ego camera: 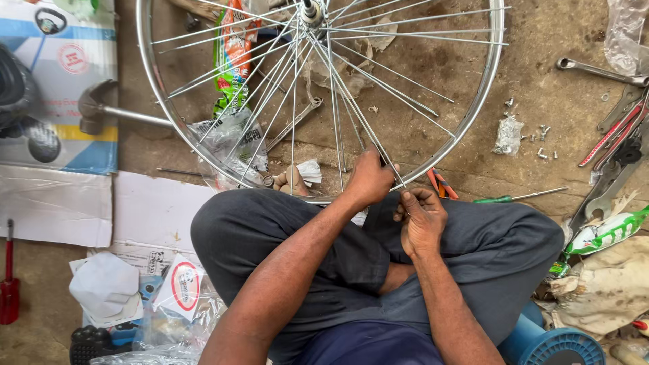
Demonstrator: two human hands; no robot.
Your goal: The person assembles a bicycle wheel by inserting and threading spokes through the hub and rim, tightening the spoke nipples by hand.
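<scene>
A person sitting cross-legged is working on a spoked bicycle wheel rim (488, 81) lying across the upper centre of the frame, its near edge resting at the knees.

Risk, as a judgement: the thin spoke (351, 108) being gripped could slip or bend if pulled sideways, because neighbouring spokes are crossing close beside it; a loosened small part could drop among the loose screws (541, 135) at right.

The left hand (368, 179), at lower centre, is closing its fingers together around a spoke just inside the rim. The right hand (420, 220), just beside it, is curling its fingers inward with the tips pinching near the same spoke's end; whether a small part is sitting between them cannot be told.

A green-handled screwdriver (517, 197) is lying at right, wrenches (598, 69) at upper right.
</scene>
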